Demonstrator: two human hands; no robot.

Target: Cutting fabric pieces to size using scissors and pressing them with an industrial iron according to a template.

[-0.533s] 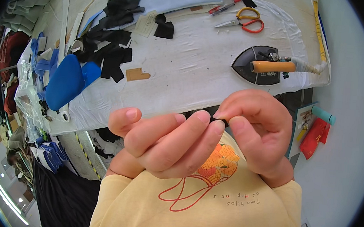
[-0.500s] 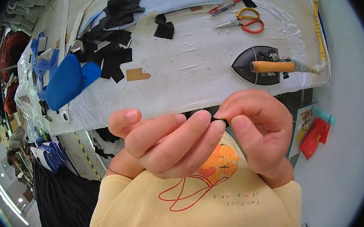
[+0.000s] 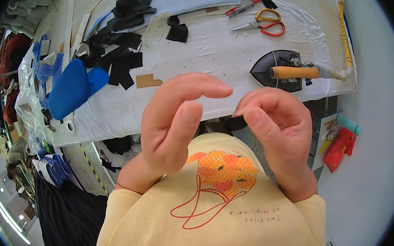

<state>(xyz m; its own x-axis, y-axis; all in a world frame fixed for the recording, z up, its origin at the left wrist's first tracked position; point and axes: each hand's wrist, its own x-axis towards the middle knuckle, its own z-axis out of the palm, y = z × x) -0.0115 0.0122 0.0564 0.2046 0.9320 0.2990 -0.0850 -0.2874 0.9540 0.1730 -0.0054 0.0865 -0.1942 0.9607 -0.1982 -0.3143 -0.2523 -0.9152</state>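
Above the table's front edge, my right hand (image 3: pixel 278 130) pinches a small piece of black cloth (image 3: pixel 235 123) between thumb and forefinger. The cloth hangs just below the fingertips, and its upper part is hidden by them. My left hand (image 3: pixel 169 120) is raised to the left of it, holding nothing. Its thumb and forefinger curve apart, with a gap between that hand and the cloth. Beyond my right hand an iron (image 3: pixel 264 72) with an orange wooden handle rests on the white-covered table (image 3: pixel 206 67).
Scissors (image 3: pixel 272 28) with yellow and red handles lie behind the iron, beside pens (image 3: pixel 242 8). Several black cloth pieces (image 3: pixel 123 68), a cardboard template (image 3: pixel 148 81) and a blue curved piece (image 3: pixel 70 92) lie on the left. A hose (image 3: pixel 345 37) runs along the right edge.
My left hand has let go of the black cloth, drawn back to the left and opened. My right hand keeps its pinch and has risen slightly.
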